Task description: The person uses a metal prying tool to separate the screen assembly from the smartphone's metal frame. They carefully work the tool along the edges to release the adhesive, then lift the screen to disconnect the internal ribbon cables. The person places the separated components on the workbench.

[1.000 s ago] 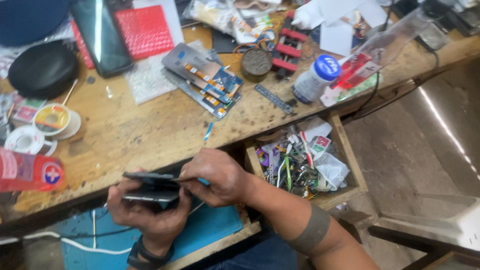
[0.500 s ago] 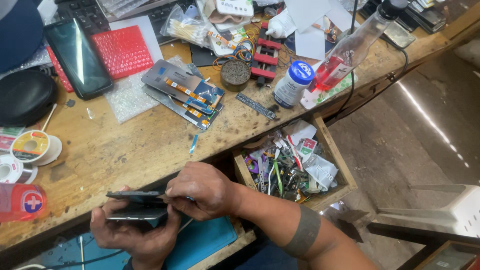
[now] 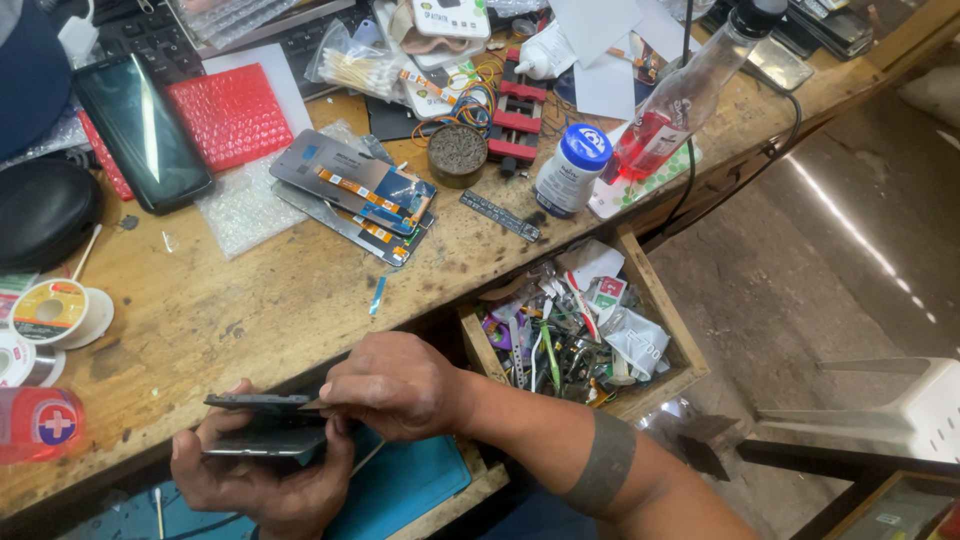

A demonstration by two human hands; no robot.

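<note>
- Your left hand (image 3: 255,480) cradles the dark phone (image 3: 265,425) below the workbench (image 3: 250,320) edge.
- Your right hand (image 3: 395,385) pinches a thin pry tool at its seam.
- Risk: a slip gouges the screen or your palm.

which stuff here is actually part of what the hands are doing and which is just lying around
In use: left hand holding the dark phone; right hand pressing a thin tool at its edge.

Lying about: phone screens, red bubble wrap, white bottle, tape rolls, drawer of scraps.
</note>
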